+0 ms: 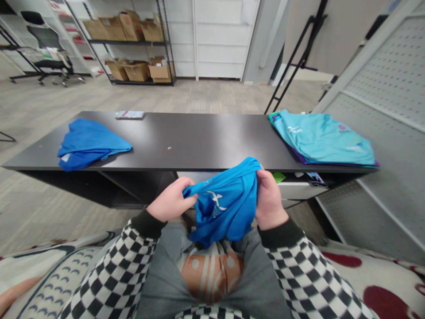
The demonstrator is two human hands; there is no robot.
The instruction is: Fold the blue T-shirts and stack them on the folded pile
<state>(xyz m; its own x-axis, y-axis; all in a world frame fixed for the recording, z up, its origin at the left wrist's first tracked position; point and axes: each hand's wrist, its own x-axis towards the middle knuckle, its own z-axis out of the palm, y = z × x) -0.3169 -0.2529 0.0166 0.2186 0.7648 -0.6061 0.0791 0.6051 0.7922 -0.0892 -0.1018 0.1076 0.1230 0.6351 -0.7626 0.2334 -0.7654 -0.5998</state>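
A bright blue garment with a white print hangs between my two hands, just in front of the table's near edge and above my lap. My left hand pinches its left end between thumb and fingers. At the upper right corner, my right hand grips the cloth, its fingers partly hidden behind the fabric. The garment sags in loose folds below the grip; its exact kind cannot be made out. Another blue garment lies crumpled on the left of the table. On the right sits a flat stack of garments, a light turquoise one on top.
The dark table has open compartments and a white drawer holding a phone-like item. A flat pack lies at the back edge. A perforated grey panel stands right. Behind are shelves with cardboard boxes and a black stand.
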